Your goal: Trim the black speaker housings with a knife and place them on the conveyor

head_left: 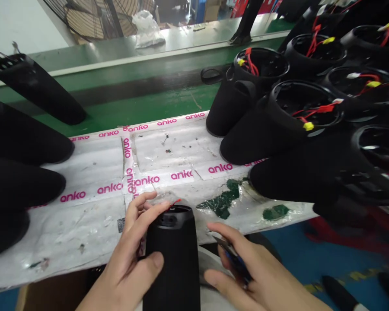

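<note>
Black cloth seems to cover the cylinder [171,270], at the near edge of the sheet [87,229]. The left hand [129,255] grips its side; the right hand [251,265], part-curled, holds a tool [236,260] beside it. Steadying near the wire [178,200] seems the step; the next move calls for careful tool control.

Reaches in from the lower edge with both bare forearms [99,287], slanting them toward each other. Holds left hand [131,255] with index finger [154,214] stretched toward upper right, other fingers bent behind, thumb [154,263] apart and pressing. Holds right hand [243,259] turned to the left, with index finger and thumb apart, some fingers curled inward.
</note>
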`<action>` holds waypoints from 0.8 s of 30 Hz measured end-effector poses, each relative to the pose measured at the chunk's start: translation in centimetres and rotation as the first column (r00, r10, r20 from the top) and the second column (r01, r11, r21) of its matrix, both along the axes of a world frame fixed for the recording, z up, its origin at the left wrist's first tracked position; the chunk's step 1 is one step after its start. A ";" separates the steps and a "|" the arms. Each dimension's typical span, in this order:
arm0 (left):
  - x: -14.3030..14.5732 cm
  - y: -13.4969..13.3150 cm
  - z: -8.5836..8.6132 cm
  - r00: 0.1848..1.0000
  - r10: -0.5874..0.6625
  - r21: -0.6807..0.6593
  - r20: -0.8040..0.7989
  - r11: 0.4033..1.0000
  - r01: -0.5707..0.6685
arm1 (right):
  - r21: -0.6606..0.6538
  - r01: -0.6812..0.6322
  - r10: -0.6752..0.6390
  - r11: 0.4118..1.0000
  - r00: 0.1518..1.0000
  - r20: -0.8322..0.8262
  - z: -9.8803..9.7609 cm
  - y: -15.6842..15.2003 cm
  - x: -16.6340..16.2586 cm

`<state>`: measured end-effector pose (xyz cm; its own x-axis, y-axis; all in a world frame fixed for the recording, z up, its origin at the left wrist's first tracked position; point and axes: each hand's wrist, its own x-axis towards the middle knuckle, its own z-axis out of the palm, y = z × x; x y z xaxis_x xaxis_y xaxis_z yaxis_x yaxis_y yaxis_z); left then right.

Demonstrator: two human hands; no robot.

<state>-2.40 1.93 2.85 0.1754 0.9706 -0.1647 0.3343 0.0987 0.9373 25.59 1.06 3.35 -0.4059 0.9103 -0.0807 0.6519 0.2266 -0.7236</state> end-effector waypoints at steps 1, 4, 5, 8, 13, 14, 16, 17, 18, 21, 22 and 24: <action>-0.3 -0.6 0.4 0.999 0.049 -0.022 -0.024 0.999 -0.050 | -0.083 0.000 -0.007 0.997 0.997 -0.082 -0.5 0.1 -1.2; -0.4 -2.1 1.4 0.983 0.178 -0.008 -0.044 0.984 -0.178 | -0.200 -0.008 -0.061 0.980 0.940 -0.336 -2.0 0.2 -4.1; -0.3 -2.5 1.6 0.979 0.203 0.003 -0.033 0.979 -0.203 | -0.215 -0.006 -0.081 0.977 0.916 -0.394 -2.5 0.1 -4.7; -0.3 -3.2 1.7 0.970 0.243 -0.030 -0.020 0.970 -0.243 | -0.243 0.003 -0.118 0.970 0.880 -0.460 -3.4 -0.2 -5.8; -0.9 -3.3 1.5 0.971 0.237 -0.127 -0.041 0.962 -0.240 | -0.239 -0.063 -0.070 0.969 0.857 -0.511 -4.1 -0.2 -6.2; -0.9 -3.3 1.5 0.970 0.237 -0.132 -0.047 0.962 -0.241 | -0.215 -0.060 -0.058 0.975 0.862 -0.504 -4.0 -0.2 -6.3; -1.0 -3.3 1.5 0.972 0.228 -0.120 -0.066 0.965 -0.234 | -0.147 -0.037 -0.037 0.989 0.881 -0.471 -3.7 -0.2 -6.7; -1.1 -3.3 1.6 0.971 0.223 -0.099 -0.083 0.968 -0.230 | -0.101 -0.025 -0.024 0.995 0.888 -0.460 -3.5 -0.2 -6.9; -1.1 -3.2 1.6 0.970 0.220 -0.068 -0.101 0.971 -0.228 | -0.053 -0.015 -0.011 0.998 0.892 -0.452 -3.3 -0.2 -7.2; -1.5 -3.2 2.0 0.960 0.243 -0.009 -0.136 0.969 -0.246 | 0.047 0.024 -0.003 0.999 0.914 -0.407 -2.7 -0.6 -7.6; -1.7 -3.1 2.2 0.955 0.263 -0.020 -0.138 0.963 -0.268 | 0.057 0.051 -0.025 0.997 0.925 -0.380 -2.6 -0.7 -7.6; -2.2 -3.0 2.5 0.943 0.317 -0.085 -0.104 0.942 -0.326 | 0.059 0.132 -0.104 0.990 0.933 -0.343 -2.7 -1.1 -7.4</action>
<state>-4.58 -1.10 5.37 -0.1622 0.9507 -0.2642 0.3492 0.3057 0.8858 18.24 -0.08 0.68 -0.2861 0.9510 0.1174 0.3969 0.2291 -0.8888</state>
